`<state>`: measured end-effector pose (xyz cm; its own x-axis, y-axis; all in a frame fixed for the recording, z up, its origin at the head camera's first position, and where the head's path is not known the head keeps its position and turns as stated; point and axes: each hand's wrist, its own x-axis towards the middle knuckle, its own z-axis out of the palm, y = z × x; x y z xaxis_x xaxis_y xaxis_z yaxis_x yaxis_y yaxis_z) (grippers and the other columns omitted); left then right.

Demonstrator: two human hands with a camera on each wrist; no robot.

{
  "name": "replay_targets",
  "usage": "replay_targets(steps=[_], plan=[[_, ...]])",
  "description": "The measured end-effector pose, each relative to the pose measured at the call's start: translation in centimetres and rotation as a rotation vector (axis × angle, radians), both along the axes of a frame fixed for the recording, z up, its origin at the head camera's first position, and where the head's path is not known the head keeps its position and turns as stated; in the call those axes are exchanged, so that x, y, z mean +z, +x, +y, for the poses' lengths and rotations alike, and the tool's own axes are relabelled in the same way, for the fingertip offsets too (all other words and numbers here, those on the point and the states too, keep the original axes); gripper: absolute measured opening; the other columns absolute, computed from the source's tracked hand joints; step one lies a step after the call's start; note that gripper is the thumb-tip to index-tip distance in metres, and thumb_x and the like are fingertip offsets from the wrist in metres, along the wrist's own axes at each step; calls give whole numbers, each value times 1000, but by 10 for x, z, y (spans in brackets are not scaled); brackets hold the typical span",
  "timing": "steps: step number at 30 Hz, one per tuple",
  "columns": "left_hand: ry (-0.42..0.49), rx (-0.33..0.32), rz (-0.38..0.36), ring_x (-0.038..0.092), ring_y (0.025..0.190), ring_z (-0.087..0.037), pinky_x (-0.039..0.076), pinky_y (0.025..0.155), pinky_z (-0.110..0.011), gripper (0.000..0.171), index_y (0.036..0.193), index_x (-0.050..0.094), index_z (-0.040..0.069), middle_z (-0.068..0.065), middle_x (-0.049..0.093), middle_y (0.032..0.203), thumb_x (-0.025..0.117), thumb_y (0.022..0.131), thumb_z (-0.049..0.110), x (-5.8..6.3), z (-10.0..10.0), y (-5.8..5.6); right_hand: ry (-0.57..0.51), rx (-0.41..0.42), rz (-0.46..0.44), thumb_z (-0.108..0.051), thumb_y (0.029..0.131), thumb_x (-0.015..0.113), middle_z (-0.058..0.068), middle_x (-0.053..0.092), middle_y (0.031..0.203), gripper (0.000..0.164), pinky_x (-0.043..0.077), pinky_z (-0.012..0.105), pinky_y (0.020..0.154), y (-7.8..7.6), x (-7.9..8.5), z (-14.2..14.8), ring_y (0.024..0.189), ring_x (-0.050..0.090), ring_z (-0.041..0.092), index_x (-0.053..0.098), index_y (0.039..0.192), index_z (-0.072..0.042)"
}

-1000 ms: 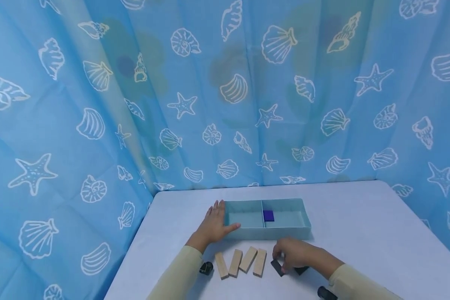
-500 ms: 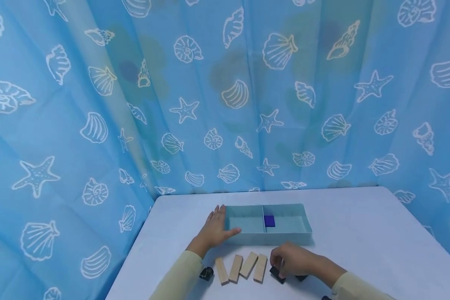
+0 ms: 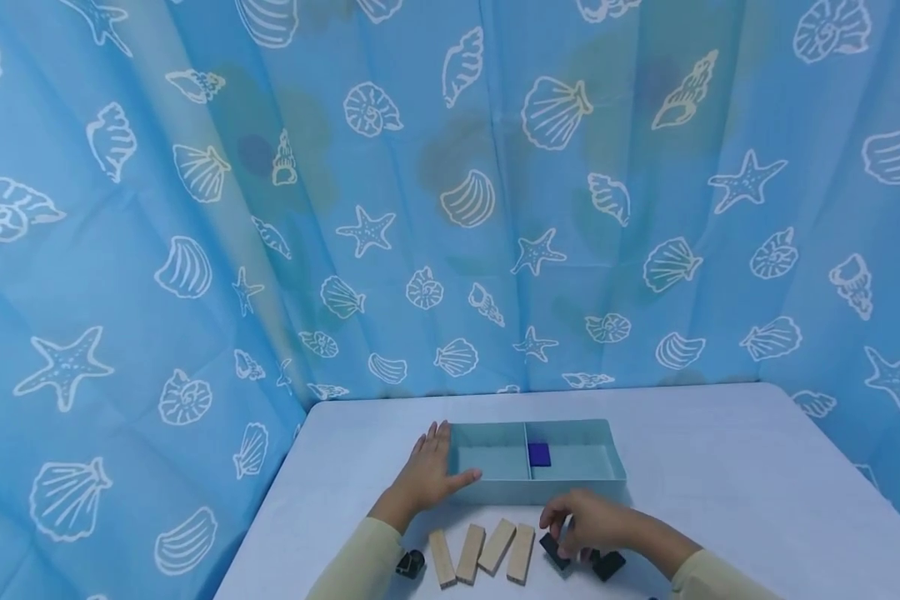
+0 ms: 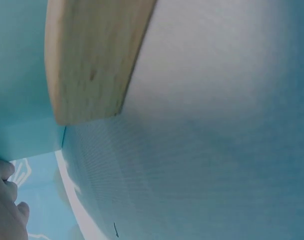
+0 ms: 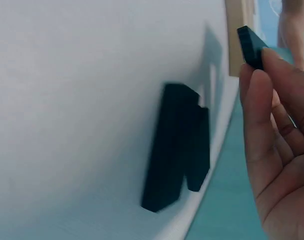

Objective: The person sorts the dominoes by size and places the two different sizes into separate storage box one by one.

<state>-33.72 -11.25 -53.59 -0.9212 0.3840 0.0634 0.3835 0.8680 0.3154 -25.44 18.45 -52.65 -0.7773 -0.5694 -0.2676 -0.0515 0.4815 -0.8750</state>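
Note:
My left hand (image 3: pixel 425 477) rests against the left end of a pale teal box (image 3: pixel 495 493), fingers straight along its side and thumb over the front rim. A divider splits the box in two; a purple square piece (image 3: pixel 539 454) lies in the right compartment, beside the divider. In front of the box, my right hand (image 3: pixel 591 522) pinches a small black block (image 5: pixel 250 47) between thumb and fingers, held off the table. Below that hand lie other black blocks (image 5: pixel 174 147) on the white surface. To its left, several wooden blocks (image 3: pixel 471 553) lie in a row.
The white table (image 3: pixel 360 450) has blue shell-print curtains (image 3: pixel 420 250) behind and at both sides. A dark object (image 3: pixel 411 563) sits by the left wrist. One wooden block (image 4: pixel 94 65) looms close in the left wrist view.
The head view has tilted up, so the table sits lower. My right hand has raised the black block slightly, uncovering more of another black block. The left hand stays at the box.

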Motion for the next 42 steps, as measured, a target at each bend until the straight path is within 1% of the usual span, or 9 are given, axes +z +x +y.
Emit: replay_targets(steps=[4,9,14,19,23,26,32,37,42], plan=[[-18,0,6,5,147,-29,9,117,-47,105,154,12,-2,-16,16,160,49,88,71,2,-1,-1,-73,-44,-7,9,78,70,8,62,90,32,57,38,57,-8,5,4,74,65,23,66,109,1],[-18,5,3,5,147,-29,9,117,-46,106,155,12,-1,-16,16,160,49,87,71,1,0,-1,-102,-120,-13,3,78,74,7,64,93,35,57,39,62,-14,10,7,76,66,24,66,112,1],[-9,18,-13,5,147,-29,9,117,-47,107,155,11,0,-15,15,160,50,86,72,-2,-1,0,-146,-212,10,-1,79,76,9,62,97,48,57,41,65,-21,14,10,79,65,25,59,125,3],[12,-1,11,6,147,-29,10,117,-48,106,154,12,-1,-16,17,160,50,87,72,-5,2,0,-159,-318,52,-6,81,77,10,61,103,56,57,40,67,-27,22,16,82,65,23,55,132,2],[10,3,-12,4,147,-29,9,117,-47,107,155,10,-1,-16,15,160,50,87,72,-3,1,1,-174,-338,72,-8,81,77,11,61,104,58,57,39,68,-32,29,18,83,66,24,53,133,3],[7,12,-26,3,148,-28,8,117,-46,107,155,10,0,-15,14,160,50,87,72,-1,0,1,-170,-353,122,-6,83,76,12,62,104,58,58,39,68,-37,33,19,83,67,25,51,134,4],[9,0,-3,4,147,-28,8,117,-45,105,155,10,-1,-15,14,160,50,88,70,3,-1,-3,-165,-421,150,-4,85,73,10,68,103,53,58,39,74,-52,38,22,88,69,25,53,133,2],[19,-5,-1,5,147,-29,8,117,-46,105,154,10,-2,-17,15,159,51,88,69,3,-2,-3,-193,-437,136,-3,86,73,12,67,103,52,57,39,76,-58,35,23,89,69,26,53,134,3],[33,-2,-19,7,147,-31,10,117,-48,105,154,12,-3,-19,17,159,52,88,68,-1,-2,0,-226,-470,110,-2,88,70,14,64,106,52,57,38,76,-62,25,23,88,68,26,50,136,3]])
